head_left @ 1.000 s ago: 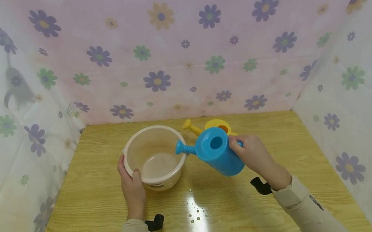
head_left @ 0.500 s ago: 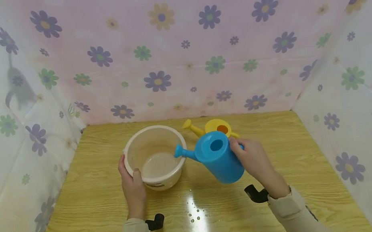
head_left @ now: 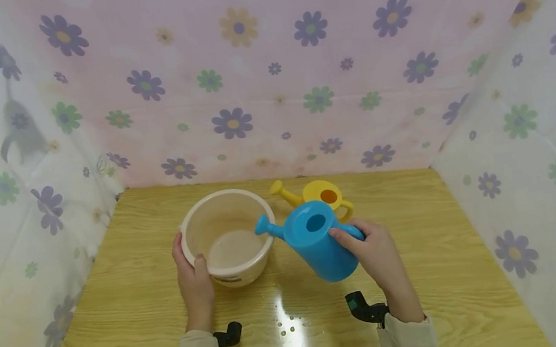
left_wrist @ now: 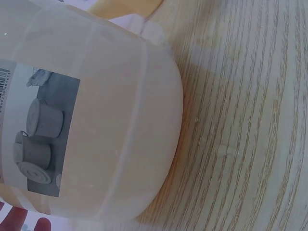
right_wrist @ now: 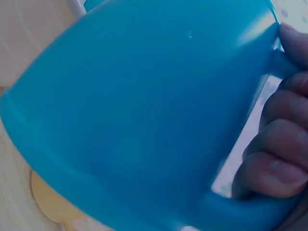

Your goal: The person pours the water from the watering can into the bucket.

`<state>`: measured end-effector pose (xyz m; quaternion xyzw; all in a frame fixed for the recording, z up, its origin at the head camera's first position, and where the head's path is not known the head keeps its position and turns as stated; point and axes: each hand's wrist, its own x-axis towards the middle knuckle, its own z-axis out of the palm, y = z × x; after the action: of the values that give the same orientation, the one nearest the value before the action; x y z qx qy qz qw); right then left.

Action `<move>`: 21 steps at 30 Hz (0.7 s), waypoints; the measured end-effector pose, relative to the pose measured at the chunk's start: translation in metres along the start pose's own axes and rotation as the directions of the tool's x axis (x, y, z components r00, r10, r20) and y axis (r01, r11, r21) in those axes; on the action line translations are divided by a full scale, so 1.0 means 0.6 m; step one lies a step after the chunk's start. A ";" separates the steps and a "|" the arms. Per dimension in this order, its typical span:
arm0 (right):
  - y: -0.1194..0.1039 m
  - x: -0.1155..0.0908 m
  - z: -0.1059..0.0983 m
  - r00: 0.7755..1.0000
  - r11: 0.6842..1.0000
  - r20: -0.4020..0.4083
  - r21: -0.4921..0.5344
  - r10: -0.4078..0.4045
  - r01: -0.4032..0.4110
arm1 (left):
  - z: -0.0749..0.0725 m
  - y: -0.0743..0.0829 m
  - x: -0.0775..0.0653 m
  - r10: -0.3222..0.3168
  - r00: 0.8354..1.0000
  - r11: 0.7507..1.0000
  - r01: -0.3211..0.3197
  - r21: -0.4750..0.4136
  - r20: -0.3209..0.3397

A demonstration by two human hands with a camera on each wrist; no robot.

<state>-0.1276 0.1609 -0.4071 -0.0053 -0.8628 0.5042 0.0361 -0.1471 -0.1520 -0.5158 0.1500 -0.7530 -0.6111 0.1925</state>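
Note:
A cream plastic basin (head_left: pixel 252 271) stands on the table, its mouth tipped slightly toward me. My left hand (head_left: pixel 197 289) grips its left rim, thumb toward the inside and fingers round the outer wall. In the left wrist view a picture label (left_wrist: pixel 41 130) shows on the basin wall, and fingertips (left_wrist: pixel 42 224) appear at the lower corner. My right hand (head_left: pixel 380 254) holds a blue watering can (head_left: pixel 325 251) by its handle, fingers curled through it in the right wrist view. The can leans left, and its spout (head_left: pixel 267 227) overlaps the basin's right rim in the head view.
A yellow watering can (head_left: pixel 312 192) stands behind the blue one, partly covered by it. Several small drops (head_left: pixel 287 327) lie on the wooden table (head_left: pixel 431 246) in front. Black wrist mounts (head_left: pixel 367 310) stick out from both forearms. Flower-printed cloth (head_left: pixel 273 77) encloses the back and sides.
The blue watering can has come down and a little left, toward me, uncovering more of the yellow one. My right forearm has swung left. The left hand keeps its grip on the basin.

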 end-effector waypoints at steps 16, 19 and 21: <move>0.016 -0.009 0.011 0.996 0.989 -0.063 0.133 -0.057 0.064 | 0.007 -0.002 -0.005 0.012 1.000 1.000 -0.012 -0.013 -0.004; 0.017 -0.009 0.012 0.997 0.987 -0.056 0.145 -0.059 0.067 | 0.006 -0.001 -0.004 0.011 1.000 1.000 -0.012 -0.005 -0.020; 0.014 -0.009 0.012 0.997 0.987 -0.049 0.148 -0.056 0.062 | 0.005 0.000 -0.004 0.010 1.000 1.000 -0.011 -0.003 -0.029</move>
<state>-0.1228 0.1585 -0.4186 0.0117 -0.8213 0.5660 0.0706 -0.1465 -0.1485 -0.5164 0.1545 -0.7498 -0.6092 0.2068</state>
